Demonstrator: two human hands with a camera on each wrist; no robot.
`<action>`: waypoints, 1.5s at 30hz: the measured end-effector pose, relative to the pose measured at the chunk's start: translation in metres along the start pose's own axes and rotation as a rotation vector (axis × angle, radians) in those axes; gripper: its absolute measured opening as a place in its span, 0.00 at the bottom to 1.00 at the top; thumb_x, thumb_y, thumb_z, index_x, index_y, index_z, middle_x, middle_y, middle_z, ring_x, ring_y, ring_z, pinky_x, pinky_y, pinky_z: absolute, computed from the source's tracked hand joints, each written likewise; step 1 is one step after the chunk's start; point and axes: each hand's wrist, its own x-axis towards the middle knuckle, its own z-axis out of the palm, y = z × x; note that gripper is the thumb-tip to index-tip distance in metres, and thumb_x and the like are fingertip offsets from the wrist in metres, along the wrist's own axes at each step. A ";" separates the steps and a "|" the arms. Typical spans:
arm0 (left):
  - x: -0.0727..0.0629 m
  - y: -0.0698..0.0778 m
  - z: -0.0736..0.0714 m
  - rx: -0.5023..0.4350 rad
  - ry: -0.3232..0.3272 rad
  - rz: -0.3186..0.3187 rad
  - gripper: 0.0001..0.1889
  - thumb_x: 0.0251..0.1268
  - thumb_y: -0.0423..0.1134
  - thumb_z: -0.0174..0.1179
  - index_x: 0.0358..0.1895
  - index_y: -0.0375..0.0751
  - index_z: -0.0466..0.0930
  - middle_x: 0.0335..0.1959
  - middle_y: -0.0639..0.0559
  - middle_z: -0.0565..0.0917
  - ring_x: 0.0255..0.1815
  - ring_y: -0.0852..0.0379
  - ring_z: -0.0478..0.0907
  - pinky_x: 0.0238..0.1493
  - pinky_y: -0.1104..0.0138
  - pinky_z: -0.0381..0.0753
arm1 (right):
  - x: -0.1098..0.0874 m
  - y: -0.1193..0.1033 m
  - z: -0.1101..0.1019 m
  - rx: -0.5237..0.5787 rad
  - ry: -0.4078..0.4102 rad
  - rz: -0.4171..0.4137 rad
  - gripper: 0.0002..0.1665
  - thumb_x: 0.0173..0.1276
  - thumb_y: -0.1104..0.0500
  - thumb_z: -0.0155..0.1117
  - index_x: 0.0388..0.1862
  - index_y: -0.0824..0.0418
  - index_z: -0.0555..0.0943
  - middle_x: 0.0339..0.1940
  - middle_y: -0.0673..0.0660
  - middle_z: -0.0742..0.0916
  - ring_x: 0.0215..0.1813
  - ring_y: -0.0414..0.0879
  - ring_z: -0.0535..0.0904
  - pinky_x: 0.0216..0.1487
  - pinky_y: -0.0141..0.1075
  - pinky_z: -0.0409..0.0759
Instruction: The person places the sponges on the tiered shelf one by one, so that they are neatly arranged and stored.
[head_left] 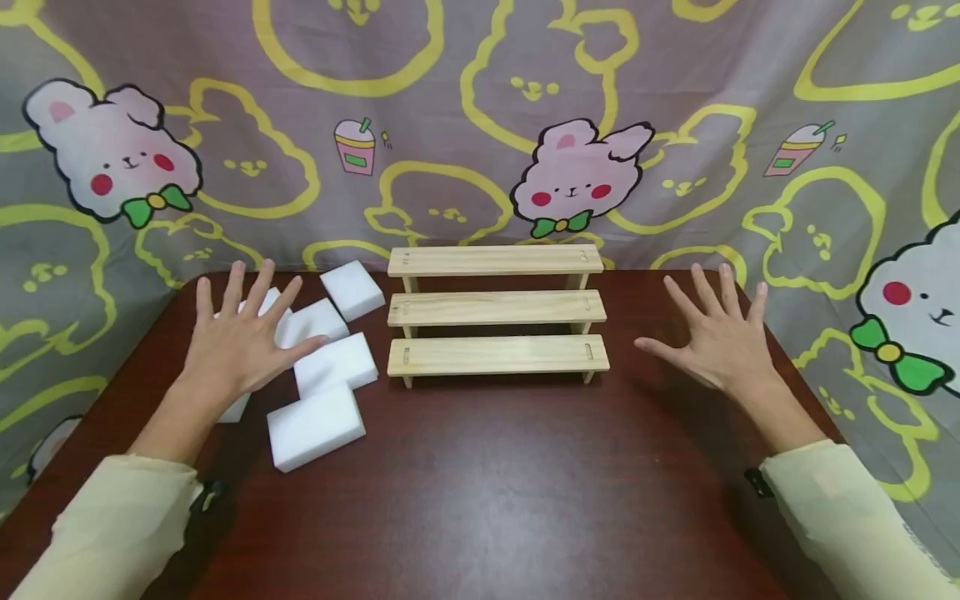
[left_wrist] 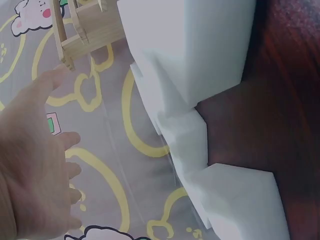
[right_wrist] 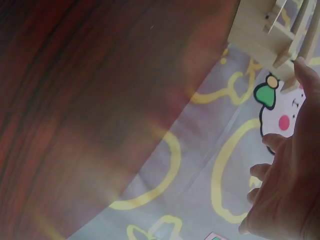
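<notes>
Spreading two hands (head_left: pixel 238 343) (head_left: pixel 720 343), one shelf (head_left: pixel 498 356) (three-tiered), five-plus blocks (head_left: pixel 336 365)

1. Left hand (head_left: pixel 236 342): back uppermost, fingers (head_left: pixel 233 290) straight and fanned, thumb (head_left: pixel 306 348) angled inward.
2. Right hand (head_left: pixel 723 342): back uppermost too, fingers likewise spread wide, thumb pointing inward.
3. Arms (head_left: pixel 108 533) reach forward from either side, well apart; wrists (head_left: pixel 168 421) show beyond pale cuffs (head_left: pixel 153 473).

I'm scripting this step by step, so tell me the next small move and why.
Probably bring the left hand to the frontmost white block and grip it: that hand is spread and holds nothing, and the block lies left of the wooden stand.
</notes>
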 end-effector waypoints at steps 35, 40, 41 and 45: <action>-0.002 0.022 0.010 -0.361 -0.112 0.183 0.43 0.65 0.62 0.67 0.72 0.32 0.71 0.69 0.27 0.72 0.71 0.29 0.68 0.66 0.35 0.68 | 0.029 -0.056 -0.003 0.460 -0.131 -0.065 0.48 0.74 0.36 0.62 0.83 0.57 0.61 0.81 0.66 0.66 0.82 0.65 0.55 0.74 0.68 0.58; -0.006 0.019 0.014 -0.460 -0.078 0.246 0.36 0.62 0.55 0.73 0.65 0.32 0.79 0.56 0.36 0.83 0.57 0.38 0.80 0.56 0.43 0.78 | 0.035 -0.056 0.000 0.526 -0.140 -0.083 0.47 0.75 0.39 0.63 0.82 0.62 0.61 0.80 0.68 0.68 0.80 0.65 0.60 0.76 0.62 0.58; -0.007 0.019 0.014 -0.465 -0.075 0.254 0.36 0.60 0.55 0.74 0.64 0.33 0.80 0.53 0.38 0.84 0.54 0.41 0.81 0.52 0.46 0.80 | 0.036 -0.056 0.000 0.530 -0.141 -0.084 0.46 0.75 0.40 0.63 0.82 0.62 0.62 0.79 0.68 0.68 0.80 0.65 0.60 0.76 0.62 0.59; -0.011 0.015 0.017 -0.466 -0.085 0.282 0.33 0.57 0.56 0.76 0.59 0.35 0.83 0.45 0.45 0.86 0.46 0.48 0.82 0.41 0.55 0.80 | 0.038 -0.056 0.003 0.549 -0.140 -0.087 0.44 0.76 0.42 0.63 0.81 0.63 0.63 0.79 0.68 0.69 0.79 0.65 0.62 0.76 0.62 0.60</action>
